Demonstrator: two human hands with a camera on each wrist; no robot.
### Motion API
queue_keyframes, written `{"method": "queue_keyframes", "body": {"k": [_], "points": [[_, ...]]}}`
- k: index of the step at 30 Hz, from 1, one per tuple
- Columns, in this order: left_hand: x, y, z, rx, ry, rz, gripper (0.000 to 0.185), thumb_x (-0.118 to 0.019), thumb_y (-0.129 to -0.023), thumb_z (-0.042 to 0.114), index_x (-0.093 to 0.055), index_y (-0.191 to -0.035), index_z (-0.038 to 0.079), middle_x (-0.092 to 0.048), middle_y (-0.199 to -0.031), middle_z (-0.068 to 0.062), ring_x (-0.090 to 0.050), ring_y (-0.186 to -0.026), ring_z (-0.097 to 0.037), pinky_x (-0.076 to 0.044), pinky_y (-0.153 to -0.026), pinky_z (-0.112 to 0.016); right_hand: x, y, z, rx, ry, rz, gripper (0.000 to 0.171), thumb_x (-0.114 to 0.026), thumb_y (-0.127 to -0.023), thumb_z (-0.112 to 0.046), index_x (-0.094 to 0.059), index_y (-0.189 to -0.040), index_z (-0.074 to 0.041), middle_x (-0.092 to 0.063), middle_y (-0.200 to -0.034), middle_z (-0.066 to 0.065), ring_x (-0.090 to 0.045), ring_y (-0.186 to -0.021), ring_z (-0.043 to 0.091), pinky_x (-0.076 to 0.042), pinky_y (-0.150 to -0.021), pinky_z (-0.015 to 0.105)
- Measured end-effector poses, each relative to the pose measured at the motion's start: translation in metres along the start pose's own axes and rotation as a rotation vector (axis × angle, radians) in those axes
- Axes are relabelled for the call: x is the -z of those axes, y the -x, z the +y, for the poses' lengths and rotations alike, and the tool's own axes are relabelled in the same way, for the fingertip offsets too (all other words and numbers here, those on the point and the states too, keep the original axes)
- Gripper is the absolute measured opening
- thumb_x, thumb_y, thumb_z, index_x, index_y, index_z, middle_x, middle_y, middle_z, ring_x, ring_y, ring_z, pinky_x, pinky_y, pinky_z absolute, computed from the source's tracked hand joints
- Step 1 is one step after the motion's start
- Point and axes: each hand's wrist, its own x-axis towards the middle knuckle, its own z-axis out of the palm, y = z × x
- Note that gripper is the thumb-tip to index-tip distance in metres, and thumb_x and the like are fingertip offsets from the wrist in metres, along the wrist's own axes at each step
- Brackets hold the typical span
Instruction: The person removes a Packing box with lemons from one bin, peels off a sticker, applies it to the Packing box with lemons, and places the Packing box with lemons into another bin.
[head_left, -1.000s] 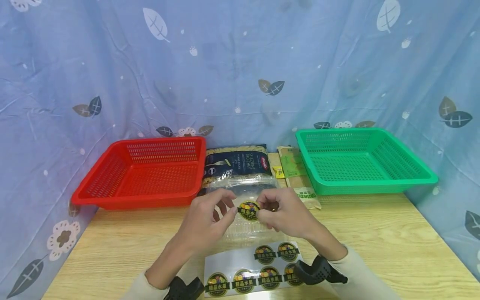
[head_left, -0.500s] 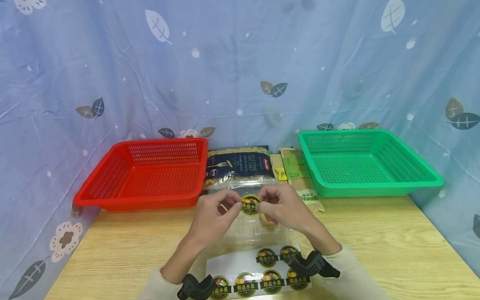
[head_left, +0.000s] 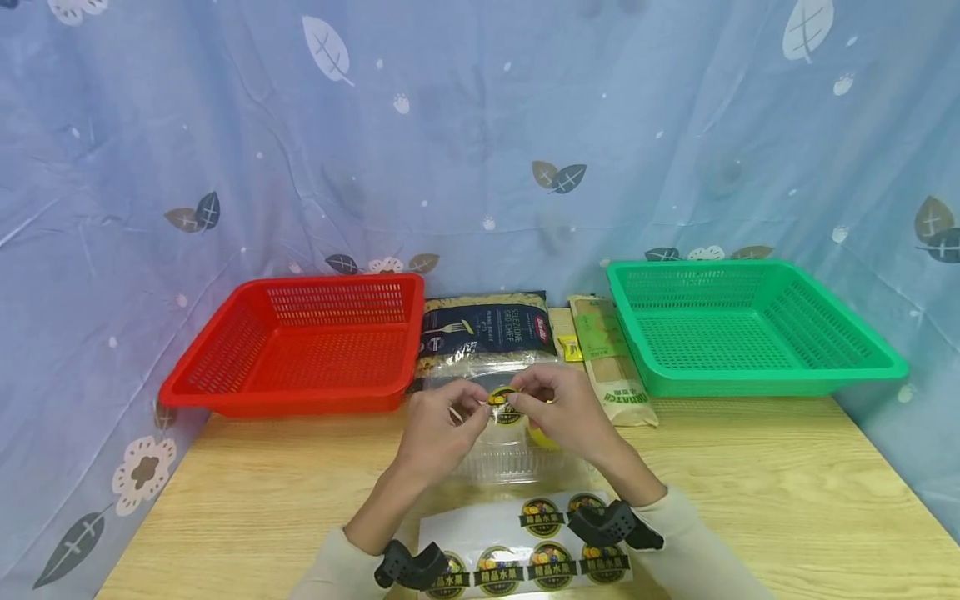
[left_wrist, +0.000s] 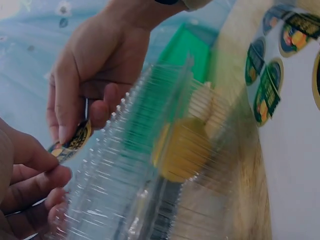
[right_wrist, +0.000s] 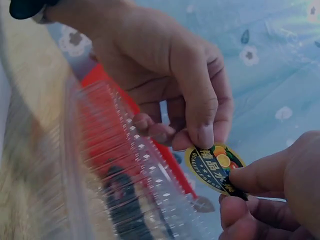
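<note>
Spanning the back edge of the wooden table (head_left: 750, 467), the red basket (head_left: 300, 346) sits left and the green basket (head_left: 742, 333) right, food packets (head_left: 487, 329) between them. In front lies a clear plastic box (head_left: 510, 454) (something yellow inside), and a sticker sheet (head_left: 525, 542) rests at the near edge. Above the box, the left hand (head_left: 438, 429) and right hand (head_left: 558, 412) each pinch one round sticker (head_left: 501, 397) between thumb and forefinger.

The sticker sheet (head_left: 495, 542) runs off the head view's bottom edge, its small print too tiny to read.
</note>
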Motion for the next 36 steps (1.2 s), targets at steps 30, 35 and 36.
{"method": "queue_keyframes", "body": {"k": [30,35,36], "points": [[-0.010,-0.007,-0.006,0.002,-0.433,-0.057,0.013,-0.070,-0.083,0.009,-0.076,-0.094,0.011,-0.067,-0.068,0.007,-0.039,-0.047,-0.004,-0.034,-0.048,-0.022,-0.018,-0.002,0.008,0.041,0.540,0.072,0.011,-0.078,-0.088,-0.011,-0.067,-0.089,-0.014,-0.069,-0.075,-0.005,-0.056,-0.061,0.005,-0.048,-0.058,0.026],[-0.010,-0.007,-0.007,0.030,-0.463,-0.077,0.012,-0.071,-0.083,0.009,-0.076,-0.094,0.012,-0.065,-0.068,0.009,-0.041,-0.050,-0.006,-0.036,-0.051,-0.023,-0.022,-0.001,0.009,0.049,0.607,0.089,0.014,-0.080,-0.087,-0.013,-0.065,-0.087,-0.014,-0.067,-0.077,-0.004,-0.056,-0.062,0.008,-0.049,-0.059,0.029],[-0.010,-0.007,-0.007,0.036,-0.471,-0.078,0.013,-0.071,-0.083,0.008,-0.076,-0.093,0.012,-0.064,-0.067,0.009,-0.042,-0.051,-0.007,-0.037,-0.052,-0.023,-0.023,-0.001,0.009,0.049,0.623,0.090,0.014,-0.080,-0.087,-0.013,-0.065,-0.087,-0.014,-0.067,-0.078,-0.004,-0.057,-0.063,0.009,-0.050,-0.059,0.029]]}}
